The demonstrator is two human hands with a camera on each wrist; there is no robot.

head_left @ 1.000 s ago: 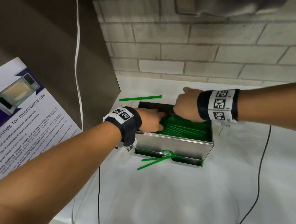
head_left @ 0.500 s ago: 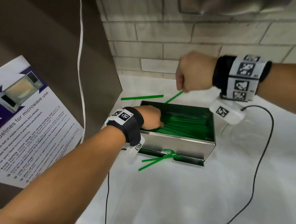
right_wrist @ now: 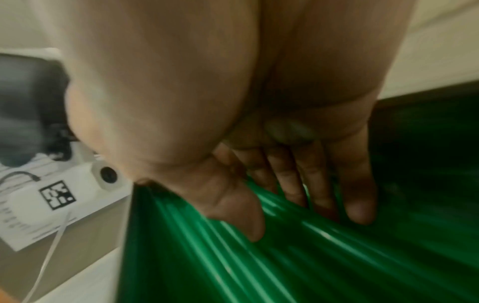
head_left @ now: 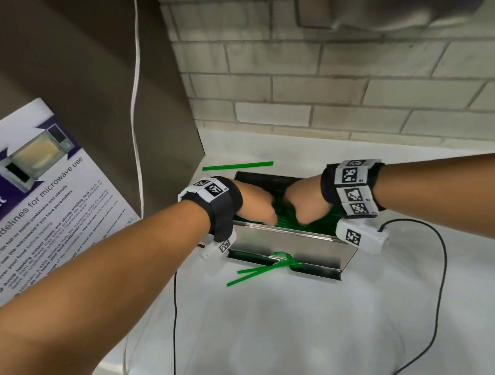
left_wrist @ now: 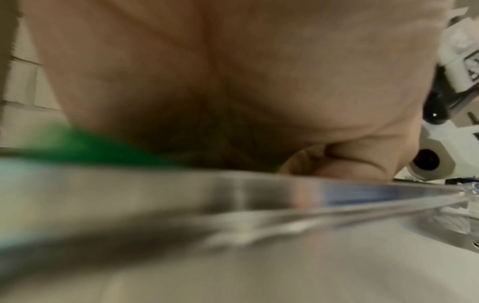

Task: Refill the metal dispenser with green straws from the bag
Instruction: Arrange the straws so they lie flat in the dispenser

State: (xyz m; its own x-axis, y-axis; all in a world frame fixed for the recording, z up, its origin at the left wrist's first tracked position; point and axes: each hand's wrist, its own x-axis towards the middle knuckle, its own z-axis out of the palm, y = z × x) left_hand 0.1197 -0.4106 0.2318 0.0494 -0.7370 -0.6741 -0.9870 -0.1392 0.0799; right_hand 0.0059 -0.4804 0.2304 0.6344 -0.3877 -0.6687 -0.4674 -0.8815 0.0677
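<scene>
The metal dispenser (head_left: pixel 285 244) stands open-topped on the white counter, holding a layer of green straws (head_left: pixel 285 222). My left hand (head_left: pixel 267 219) reaches over the box's left end, fingers pointing down onto the straws; in the left wrist view only my palm (left_wrist: pixel 233 82) and the blurred metal rim (left_wrist: pixel 233 194) show. My right hand (head_left: pixel 304 220) is beside it inside the box. In the right wrist view its straight fingers (right_wrist: pixel 360 205) and thumb (right_wrist: pixel 241 217) press on the green straws (right_wrist: pixel 285 266). No bag is in view.
One loose straw (head_left: pixel 237 166) lies behind the box. Two or three more (head_left: pixel 261 270) poke from the front slot. A microwave poster (head_left: pixel 37 208) leans at the left, a brick wall (head_left: pixel 351 92) stands behind, and black cables (head_left: pixel 441 291) trail over the counter (head_left: pixel 309 329).
Half a second ago my right hand was lifted above the box pinching one straw; it has come back down onto the straws inside. My left hand has stayed in the box.
</scene>
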